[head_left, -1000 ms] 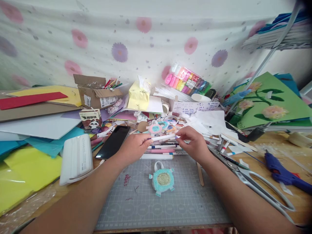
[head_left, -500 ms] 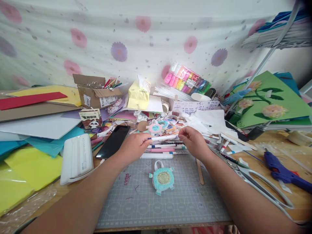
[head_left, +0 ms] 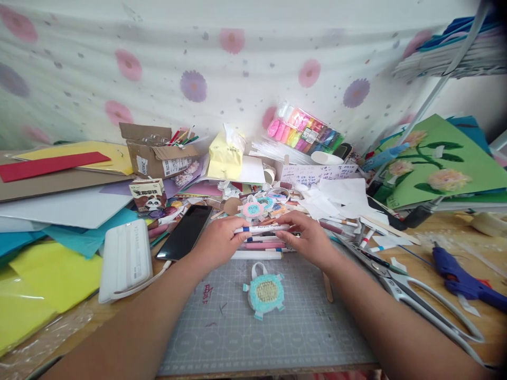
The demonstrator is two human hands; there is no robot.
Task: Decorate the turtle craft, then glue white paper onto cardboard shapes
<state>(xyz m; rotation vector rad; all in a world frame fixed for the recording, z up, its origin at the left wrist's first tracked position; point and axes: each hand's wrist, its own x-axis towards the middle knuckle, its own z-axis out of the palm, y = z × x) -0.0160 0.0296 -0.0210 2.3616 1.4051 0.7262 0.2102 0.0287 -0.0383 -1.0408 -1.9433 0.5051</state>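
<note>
An acrylic marker [head_left: 262, 229], white with a blue band near its left end, lies level between my two hands above a row of other pens. My left hand [head_left: 222, 237] pinches the blue-banded end between thumb and fingers. Around the other end, my right hand [head_left: 307, 237] has its thumb and fingers closed. Below them, on the grey cutting mat [head_left: 222, 332], rests a turtle-shaped craft piece [head_left: 264, 291] with a turquoise rim, a beaded pale-yellow middle and a white loop. Behind the marker sits a similar pink and turquoise piece [head_left: 252, 209].
Left of my hands lie a black phone [head_left: 185, 232] and a white power bank [head_left: 125, 259]. Large scissors [head_left: 420, 295] and a blue glue gun [head_left: 463, 274] are on the right. Behind are a cardboard box [head_left: 152, 153], a yellow tissue pack [head_left: 225, 158] and scattered paper.
My right hand has moved left and closed farther along the marker. The marker has turned so its printed lettering shows. My left hand stays at its end.
</note>
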